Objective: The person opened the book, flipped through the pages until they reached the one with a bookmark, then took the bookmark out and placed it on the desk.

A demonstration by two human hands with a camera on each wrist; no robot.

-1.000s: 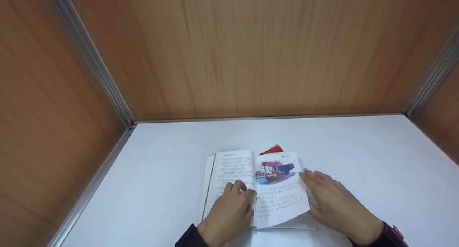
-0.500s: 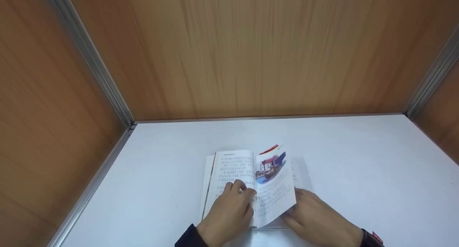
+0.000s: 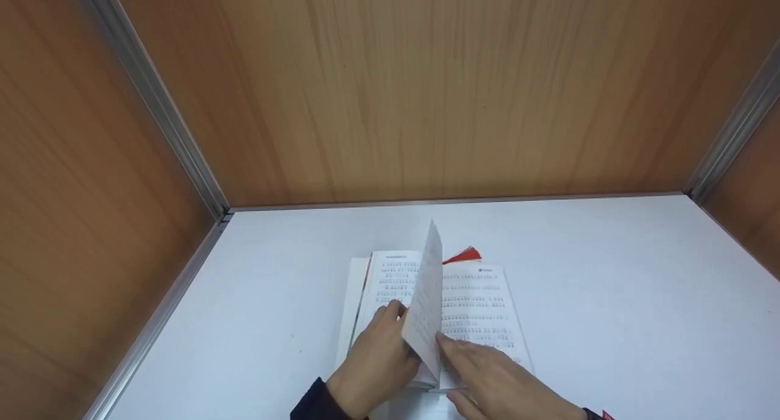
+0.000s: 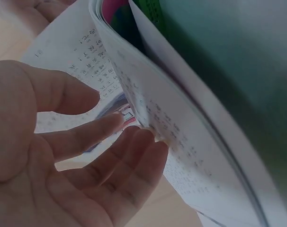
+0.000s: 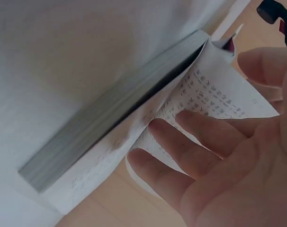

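Note:
An open book [image 3: 481, 310] with printed text lies on the white table [image 3: 609, 298]. One page [image 3: 425, 298] stands nearly upright over the spine, mid-turn. My right hand [image 3: 487, 377] touches that page's lower edge with straight fingers [image 5: 181, 151] lying against the sheet [image 5: 205, 94]. My left hand [image 3: 381, 353] rests on the left-hand page, and its relaxed fingers [image 4: 110, 156] meet the edges of the pages [image 4: 157, 123]. A red tassel [image 3: 463, 255] pokes out from behind the book's top edge.
Wood-panel walls [image 3: 426, 91] close off the table at the back and on both sides, joined by metal corner strips [image 3: 183, 139]. White tabletop stretches left and right of the book.
The right hand slid under the illustrated right-hand page and lifted it leftward until it stands upright, uncovering a text page beneath. The left hand stayed on the left page.

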